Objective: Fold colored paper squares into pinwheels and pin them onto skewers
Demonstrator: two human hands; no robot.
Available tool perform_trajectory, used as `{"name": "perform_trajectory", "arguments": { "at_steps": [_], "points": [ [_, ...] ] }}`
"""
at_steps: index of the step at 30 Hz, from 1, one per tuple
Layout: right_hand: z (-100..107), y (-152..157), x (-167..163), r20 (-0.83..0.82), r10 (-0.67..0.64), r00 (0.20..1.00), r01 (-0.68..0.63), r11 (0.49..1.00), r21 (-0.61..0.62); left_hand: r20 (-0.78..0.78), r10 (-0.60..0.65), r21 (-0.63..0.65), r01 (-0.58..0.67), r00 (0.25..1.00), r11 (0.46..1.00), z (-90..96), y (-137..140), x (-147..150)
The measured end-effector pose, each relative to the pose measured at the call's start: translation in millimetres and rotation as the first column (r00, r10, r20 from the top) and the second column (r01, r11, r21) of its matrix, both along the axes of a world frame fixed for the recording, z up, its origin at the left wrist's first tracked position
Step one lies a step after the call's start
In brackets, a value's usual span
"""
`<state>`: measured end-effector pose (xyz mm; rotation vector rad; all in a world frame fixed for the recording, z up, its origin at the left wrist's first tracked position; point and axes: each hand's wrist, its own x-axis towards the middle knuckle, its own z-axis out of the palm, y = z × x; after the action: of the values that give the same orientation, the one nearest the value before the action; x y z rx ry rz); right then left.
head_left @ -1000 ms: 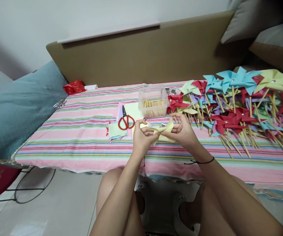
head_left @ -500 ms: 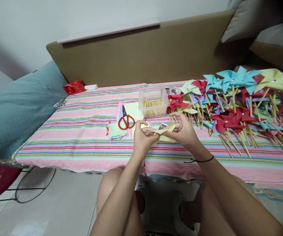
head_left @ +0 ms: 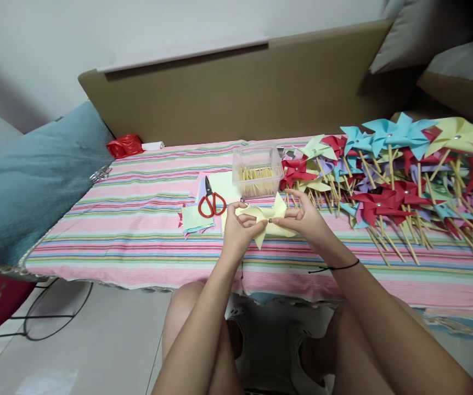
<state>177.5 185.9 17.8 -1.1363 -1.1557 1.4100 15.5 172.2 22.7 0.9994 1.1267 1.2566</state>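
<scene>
Between my hands is a pale yellow paper pinwheel (head_left: 278,207), its blades folded in and a small dark pin at its centre. My left hand (head_left: 238,227) pinches it from the left, thumb close to the centre. From the right my right hand (head_left: 300,216) grips it, thumb also beside the pin. Behind the pinwheel stands a clear plastic box (head_left: 257,156) holding short wooden sticks (head_left: 256,174). Red-handled scissors (head_left: 212,203) lie left of my left hand, partly over paper sheets (head_left: 225,185).
A stack of small coloured paper pieces (head_left: 196,218) lies left of the scissors. Many finished pinwheels on sticks (head_left: 388,203) crowd the right side. A red plastic bag (head_left: 124,146) sits at the back left. A striped cloth (head_left: 138,241) covers the seat before the brown backrest (head_left: 220,93).
The yellow paper has turned to face me, its blades now spread around the centre pin. Both thumbs have come together near that pin. The surroundings look the same.
</scene>
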Motion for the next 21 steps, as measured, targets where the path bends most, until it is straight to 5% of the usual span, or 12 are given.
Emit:
{"name": "perform_trajectory", "arguments": {
  "at_steps": [10,17,21],
  "points": [
    [-7.9,1.1,-6.0,-0.056,-0.007,0.998,0.008,1.000,0.017,0.056,0.000,-0.004,0.000,0.998,1.000,-2.1,-0.4,-2.0],
    [2.0,11.3,-3.6,-0.120,-0.104,0.987,0.110,0.993,0.042,0.194,0.159,-0.064,-0.149,0.968,0.987,11.9,-3.6,-14.2],
    [7.0,33.9,-7.0,-0.008,-0.143,0.990,0.143,0.984,0.106,0.257,0.169,-0.093,-0.150,0.952,0.984,20.3,-6.8,-21.5]
  ]
}}
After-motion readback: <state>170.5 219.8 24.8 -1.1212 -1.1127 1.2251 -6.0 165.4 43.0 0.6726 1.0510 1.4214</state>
